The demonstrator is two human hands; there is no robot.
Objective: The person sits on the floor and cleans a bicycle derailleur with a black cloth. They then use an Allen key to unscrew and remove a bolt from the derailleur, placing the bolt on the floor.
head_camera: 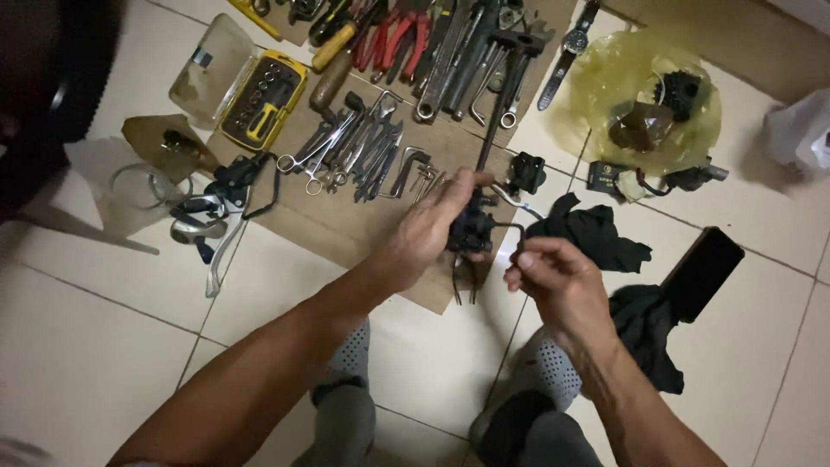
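Observation:
My left hand (428,232) grips a small black metal part (472,232), a brake-like assembly with thin prongs hanging below it. My right hand (553,275) is pinched on a thin bent hex key (510,227) whose short end goes into the black part. Both hands hover above the edge of a brown cardboard sheet (346,225) on the tiled floor. A black cloth (592,233) lies just right of the hands.
Wrenches, pliers and hex keys (432,60) lie on the cardboard. A yellow bit case (259,99), silver brake levers (212,225), a yellow plastic bag with parts (644,95), a wristwatch (571,43) and a dark phone (702,272) lie around. My shoes (540,380) are below.

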